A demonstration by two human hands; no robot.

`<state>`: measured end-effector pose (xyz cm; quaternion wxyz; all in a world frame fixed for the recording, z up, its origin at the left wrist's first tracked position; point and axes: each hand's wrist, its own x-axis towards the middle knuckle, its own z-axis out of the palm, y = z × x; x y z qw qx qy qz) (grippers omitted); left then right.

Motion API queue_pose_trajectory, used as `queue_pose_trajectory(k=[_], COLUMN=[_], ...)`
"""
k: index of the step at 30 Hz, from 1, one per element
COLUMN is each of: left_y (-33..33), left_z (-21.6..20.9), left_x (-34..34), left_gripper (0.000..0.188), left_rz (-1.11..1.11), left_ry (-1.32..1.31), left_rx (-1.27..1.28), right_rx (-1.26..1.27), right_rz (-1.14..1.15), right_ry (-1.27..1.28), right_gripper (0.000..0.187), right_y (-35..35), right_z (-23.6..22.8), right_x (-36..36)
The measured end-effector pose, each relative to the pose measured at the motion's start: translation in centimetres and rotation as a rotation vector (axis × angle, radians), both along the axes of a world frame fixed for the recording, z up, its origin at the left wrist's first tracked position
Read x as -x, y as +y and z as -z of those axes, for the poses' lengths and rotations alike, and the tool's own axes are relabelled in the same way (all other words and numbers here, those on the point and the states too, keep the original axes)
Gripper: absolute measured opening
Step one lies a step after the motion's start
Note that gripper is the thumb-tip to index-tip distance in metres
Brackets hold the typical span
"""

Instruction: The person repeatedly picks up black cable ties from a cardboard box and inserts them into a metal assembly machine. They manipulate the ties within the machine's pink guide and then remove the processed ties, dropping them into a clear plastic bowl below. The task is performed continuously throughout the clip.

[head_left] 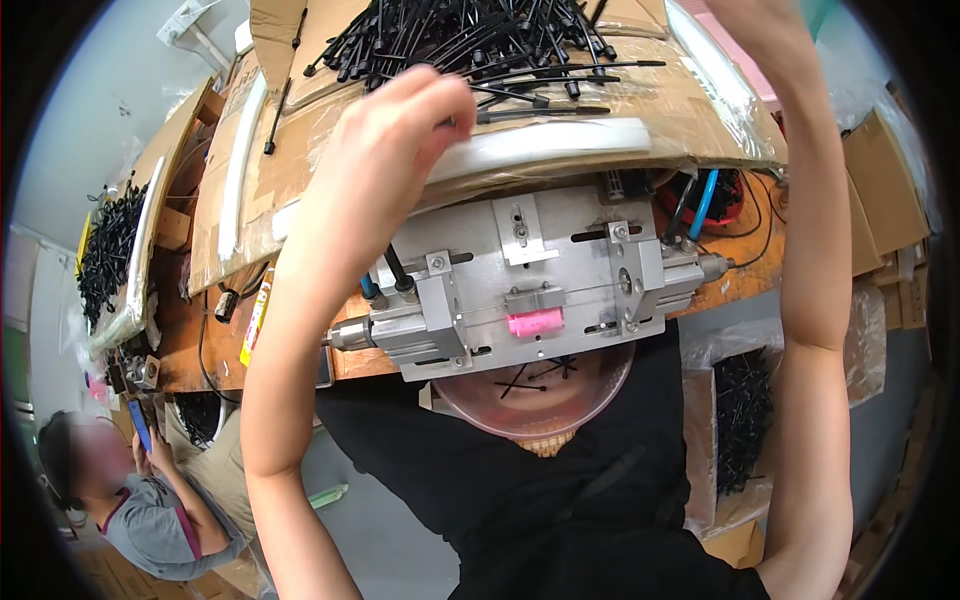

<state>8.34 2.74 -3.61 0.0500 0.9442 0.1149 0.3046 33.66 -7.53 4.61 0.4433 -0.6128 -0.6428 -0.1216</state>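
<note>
My left hand (400,125) is raised over the front edge of a cardboard tray, its fingers curled in. Whatever it may hold is hidden by the fingers. Just beyond it lies a heap of thin black rods (480,45) with thicker capped ends. My right hand (755,25) reaches up to the top edge of the view at the tray's far right, its fingers cut off. Between my forearms sits a metal fixture (480,225) with a cylinder block on each side. A pink piece (536,321) is on the fixture's near middle.
Below the fixture, a clear plastic bowl (470,405) with several black rods rests near my lap. A box of black parts (740,420) stands at lower right. Hoses and a red container (735,205) lie right of the fixture. At left, a seated person (165,520) holds a phone.
</note>
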Motion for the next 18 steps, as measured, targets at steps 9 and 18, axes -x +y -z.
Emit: queue_pose_trajectory(k=[9,18], left_y=[-9.7,-18.4], left_z=[5.0,12.9], left_x=[4.3,2.9], left_gripper=[0.054,0.064], left_rz=[-0.118,-0.351], left_ry=[-0.174,0.155], left_rx=[0.059,0.066], right_rx=[-0.279,-0.095], right_rz=[-0.374,-0.401], right_ry=[0.591,0.718], right_gripper=[0.020,0.030], right_y=[-5.8,-10.7], right_z=[4.1,8.2], right_x=[0.8,-0.2])
